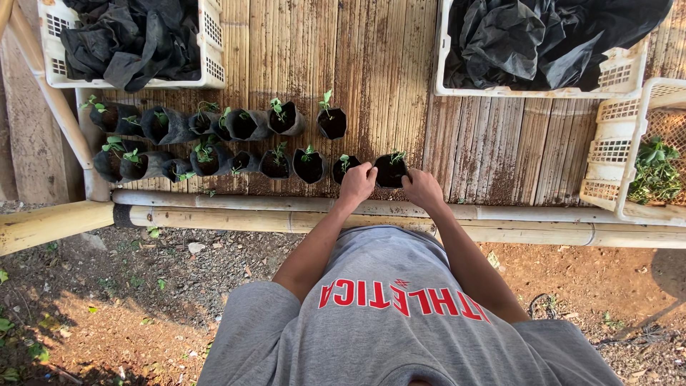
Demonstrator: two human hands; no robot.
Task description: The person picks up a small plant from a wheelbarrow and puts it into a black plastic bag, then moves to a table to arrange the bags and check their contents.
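Bamboo-slat bench, outdoors, stained with damp soil, framed by thick bamboo poles along its near edge; bare earth with stones and weeds below. Item in hand: one small black nursery bag filled with soil, carrying a tiny green seedling, standing at the right end of the front row, close to the bench's near edge. Left hand curls against the bag's left side, fingers bent on its rim; right hand cups the right side likewise, so both hands grip the same bag between them. Adjoining: two rows of similar black seedling bags running leftward, some leaning, the nearest just beside the left hand. Further out: a white plastic crate of empty black bags at upper left, a second white crate of crumpled black plastic at upper right, and a cream crate at far right holding loose green seedlings. Risk, as a judgement: the soft-walled bag could buckle or tip under an uneven squeeze and spill soil, or bend the slender stem; standing so near the edge, a nudge might send it off; the left hand could also knock the neighbouring bag.
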